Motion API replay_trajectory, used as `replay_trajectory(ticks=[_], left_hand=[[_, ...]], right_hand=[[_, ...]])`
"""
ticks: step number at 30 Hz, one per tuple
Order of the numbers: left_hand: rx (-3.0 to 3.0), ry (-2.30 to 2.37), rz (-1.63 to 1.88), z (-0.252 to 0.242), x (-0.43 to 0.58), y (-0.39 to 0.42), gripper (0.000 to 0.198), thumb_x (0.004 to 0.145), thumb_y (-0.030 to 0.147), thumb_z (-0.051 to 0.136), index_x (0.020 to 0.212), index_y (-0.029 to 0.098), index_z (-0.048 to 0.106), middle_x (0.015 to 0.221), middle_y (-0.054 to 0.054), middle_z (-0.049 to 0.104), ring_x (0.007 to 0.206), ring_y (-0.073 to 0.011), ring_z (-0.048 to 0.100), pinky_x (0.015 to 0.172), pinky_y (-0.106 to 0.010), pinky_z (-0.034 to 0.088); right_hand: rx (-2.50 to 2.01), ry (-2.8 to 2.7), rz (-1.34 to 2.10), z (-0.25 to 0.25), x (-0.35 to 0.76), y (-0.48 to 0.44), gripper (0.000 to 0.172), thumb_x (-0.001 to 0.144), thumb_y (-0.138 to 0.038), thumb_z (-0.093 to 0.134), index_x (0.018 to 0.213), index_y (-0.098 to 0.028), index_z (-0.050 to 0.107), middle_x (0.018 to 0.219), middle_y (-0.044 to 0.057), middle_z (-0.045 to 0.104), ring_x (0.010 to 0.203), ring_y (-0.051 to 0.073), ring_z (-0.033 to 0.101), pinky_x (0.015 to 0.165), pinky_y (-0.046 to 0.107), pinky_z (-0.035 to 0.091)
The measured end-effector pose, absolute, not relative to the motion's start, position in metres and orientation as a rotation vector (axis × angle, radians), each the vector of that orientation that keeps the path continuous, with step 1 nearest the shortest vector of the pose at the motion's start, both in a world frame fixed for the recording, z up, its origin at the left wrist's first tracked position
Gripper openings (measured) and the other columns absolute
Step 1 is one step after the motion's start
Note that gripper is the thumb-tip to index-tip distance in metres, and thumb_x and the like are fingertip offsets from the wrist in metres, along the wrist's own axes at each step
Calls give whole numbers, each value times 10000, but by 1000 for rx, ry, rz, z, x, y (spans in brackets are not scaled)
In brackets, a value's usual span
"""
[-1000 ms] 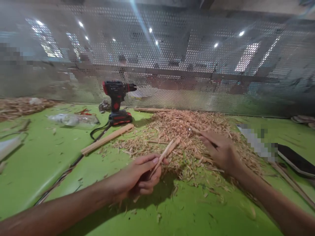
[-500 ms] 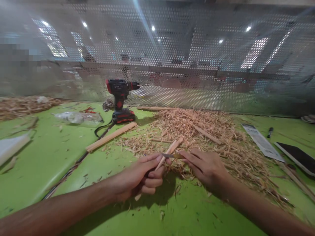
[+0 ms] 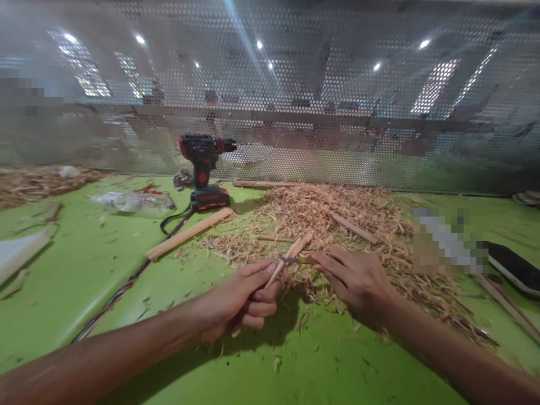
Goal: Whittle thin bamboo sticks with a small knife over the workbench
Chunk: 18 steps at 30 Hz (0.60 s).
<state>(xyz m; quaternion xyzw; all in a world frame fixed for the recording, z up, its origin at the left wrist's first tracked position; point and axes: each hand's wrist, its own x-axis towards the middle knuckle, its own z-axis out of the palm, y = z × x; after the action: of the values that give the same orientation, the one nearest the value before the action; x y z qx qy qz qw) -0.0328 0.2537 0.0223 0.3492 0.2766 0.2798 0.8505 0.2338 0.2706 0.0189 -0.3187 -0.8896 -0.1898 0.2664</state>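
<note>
On my feed the left hand (image 3: 248, 295) has its grip curled shut round the lower end of a thin wooden stick (image 3: 300, 245), near the front middle of the desk (image 3: 84, 270). The stick's long axis runs up and away to the right, its free tip over the edge of the shavings pile (image 3: 346, 219). The right hand (image 3: 358, 281) sits just right of it, grip pinched narrow on a small blade (image 3: 296, 260) that lies almost level, pointing left. As far as I can tell, its tip touches the stick just above the left fingers. The right hand is the nearer one to the free length. The stick is pale, straight and slim; the shavings are curly, dry and reddish; the desk is smooth green. Towards the back edge stand a red-and-black drill (image 3: 205, 169) and a thicker dowel (image 3: 189, 233).
</note>
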Motion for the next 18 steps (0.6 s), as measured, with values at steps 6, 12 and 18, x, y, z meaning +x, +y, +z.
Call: replay_trajectory(ticks=[6, 12, 18], left_hand=[[773, 583, 508, 19, -35, 248, 200, 1073, 374, 503, 1025, 195, 578, 627, 100, 297, 467, -47, 125, 393, -150, 122], [771, 561, 562, 19, -37, 251, 195, 1067, 375, 511, 1031, 198, 588, 632, 95, 309, 470, -50, 124, 397, -152, 136], [738, 529, 561, 15, -36, 256, 227, 1054, 363, 537, 950, 174, 607, 621, 87, 318, 468, -46, 153, 402, -159, 149]], right_hand=[[-1010, -2268, -370, 19, 263, 295, 348, 1100, -239, 455, 1243, -220, 772, 846, 68, 780, 474, 121, 570, 357, 239, 374], [-1090, -1972, -437, 36, 298, 323, 334, 1055, -333, 550, 1299, -282, 772, 941, 101, 812, 871, 310, 779, 712, 476, 654], [-950, -2249, -269, 29, 251, 287, 367, 1085, -221, 501, 1376, -303, 709, 944, 48, 814, 729, 179, 753, 586, 311, 630]])
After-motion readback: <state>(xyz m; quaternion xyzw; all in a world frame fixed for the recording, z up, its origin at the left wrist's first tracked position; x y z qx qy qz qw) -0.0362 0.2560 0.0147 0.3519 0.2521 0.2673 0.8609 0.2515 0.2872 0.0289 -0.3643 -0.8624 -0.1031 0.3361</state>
